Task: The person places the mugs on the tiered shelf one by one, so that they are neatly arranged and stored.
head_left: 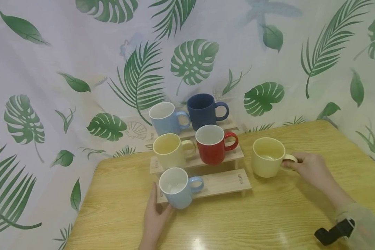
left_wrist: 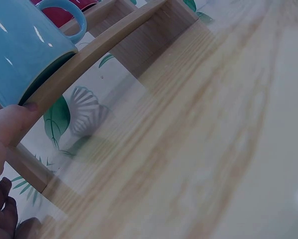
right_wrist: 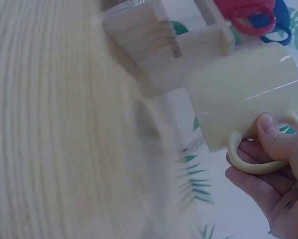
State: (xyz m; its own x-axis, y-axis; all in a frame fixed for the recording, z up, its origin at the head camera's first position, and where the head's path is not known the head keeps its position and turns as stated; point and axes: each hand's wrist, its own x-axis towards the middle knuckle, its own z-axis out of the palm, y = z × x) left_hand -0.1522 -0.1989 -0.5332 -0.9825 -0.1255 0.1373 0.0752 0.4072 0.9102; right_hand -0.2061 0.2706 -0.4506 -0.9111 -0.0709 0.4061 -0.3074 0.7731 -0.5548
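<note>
A pale yellow mug (head_left: 266,163) is to the right of the wooden rack (head_left: 222,184). My right hand (head_left: 312,170) grips its handle between thumb and fingers, seen closely in the right wrist view (right_wrist: 283,174). Whether this mug touches the table is unclear. On the rack's lowest step, at its left end, stands a light blue mug (head_left: 176,191), handle to the right. My left hand (head_left: 156,215) is spread around that end, its thumb by the mug's base and the step's front edge (left_wrist: 64,79). The left wrist view shows its other fingers only partly.
On the middle step stand a second yellow mug (head_left: 168,154) and a red mug (head_left: 210,149). Another light blue mug (head_left: 164,123) and a dark blue mug (head_left: 201,113) occupy the top step. Behind the wood-grain table (head_left: 225,222) hangs a leaf-patterned cloth (head_left: 225,31).
</note>
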